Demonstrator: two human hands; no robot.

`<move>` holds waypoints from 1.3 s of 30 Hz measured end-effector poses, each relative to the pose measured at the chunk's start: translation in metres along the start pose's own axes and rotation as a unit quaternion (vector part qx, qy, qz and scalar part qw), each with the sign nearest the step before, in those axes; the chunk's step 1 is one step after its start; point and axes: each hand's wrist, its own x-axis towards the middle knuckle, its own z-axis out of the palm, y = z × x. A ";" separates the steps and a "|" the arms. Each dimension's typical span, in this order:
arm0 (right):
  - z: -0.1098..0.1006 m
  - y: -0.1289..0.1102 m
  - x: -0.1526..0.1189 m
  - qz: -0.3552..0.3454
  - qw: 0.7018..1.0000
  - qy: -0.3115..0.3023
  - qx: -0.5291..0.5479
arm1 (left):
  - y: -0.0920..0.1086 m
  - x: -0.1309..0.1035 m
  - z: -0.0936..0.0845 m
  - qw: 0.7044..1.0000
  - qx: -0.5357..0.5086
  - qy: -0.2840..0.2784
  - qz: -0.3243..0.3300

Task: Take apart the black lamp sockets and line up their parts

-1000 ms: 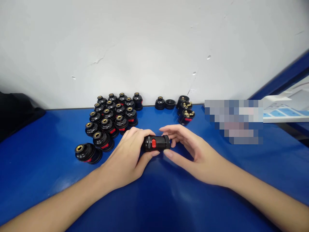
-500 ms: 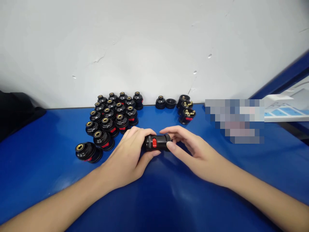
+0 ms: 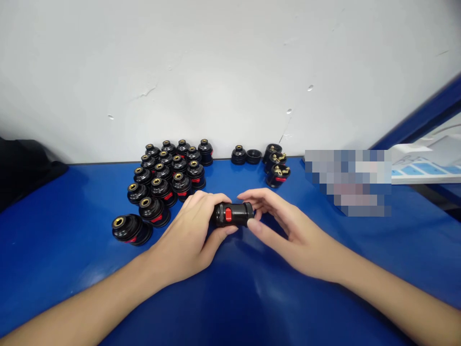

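A black lamp socket (image 3: 237, 214) with a red switch lies on its side between my hands, above the blue table. My left hand (image 3: 196, 226) is closed around its left end, thumb below and fingers over the top. At the other end, my right hand (image 3: 281, 221) has its thumb against the lower edge of the ring (image 3: 248, 214), and its curled fingers are partly hidden behind that end. To the left stand several assembled lamp sockets (image 3: 163, 190) with brass-rimmed tops, some showing red switches.
Toward the wall stand a black socket cap (image 3: 238, 154) and a black ring (image 3: 254, 156). Beside them are open socket bodies (image 3: 278, 176) with brass contacts. A blurred-out patch (image 3: 351, 180) covers something at right. Black cloth (image 3: 29, 168) lies at far left.
My right thumb has slid slightly down on the ring, exposing more of the socket's right end. My left hand keeps its hold, and the view has shifted slightly.
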 end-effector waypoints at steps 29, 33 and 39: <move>0.002 -0.002 0.001 -0.008 1.000 -0.012 -0.018 | -0.001 -0.001 0.001 1.000 -0.002 -0.006 0.002; 0.002 0.000 0.000 -0.006 1.000 0.001 -0.015 | -0.001 -0.001 0.001 1.000 -0.001 -0.004 -0.001; 0.001 -0.001 -0.001 -0.024 0.999 -0.001 -0.026 | 0.000 0.000 0.000 1.000 0.001 -0.006 -0.002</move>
